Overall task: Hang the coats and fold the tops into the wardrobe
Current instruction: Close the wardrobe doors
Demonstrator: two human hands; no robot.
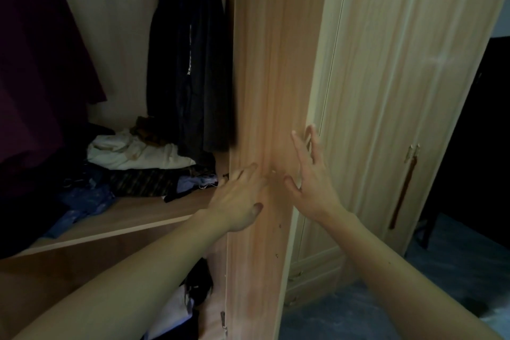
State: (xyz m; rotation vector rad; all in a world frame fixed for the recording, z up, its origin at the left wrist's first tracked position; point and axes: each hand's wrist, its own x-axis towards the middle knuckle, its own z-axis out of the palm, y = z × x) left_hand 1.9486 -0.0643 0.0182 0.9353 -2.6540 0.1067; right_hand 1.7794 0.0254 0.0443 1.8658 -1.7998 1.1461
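Observation:
An open wooden wardrobe door [270, 77] stands edge-on in the middle of the view. My left hand [240, 196] lies against its inner face with fingers straight. My right hand [309, 176] has its fingers spread on the same face, close to the door's outer edge. Neither hand holds anything. Inside the wardrobe a dark coat [190, 58] hangs beside the door, and a maroon garment [36, 69] hangs at the far left. A loose heap of tops [132, 163] in white, blue and dark cloth lies on the wardrobe shelf [138, 215].
A second wardrobe door [400, 91] with a long brown handle [403, 190] is shut at the right. More clothes [190, 295] lie in the compartment below the shelf. Blue carpet [345, 312] covers the floor at the lower right, and dark furniture [474, 146] stands at the far right.

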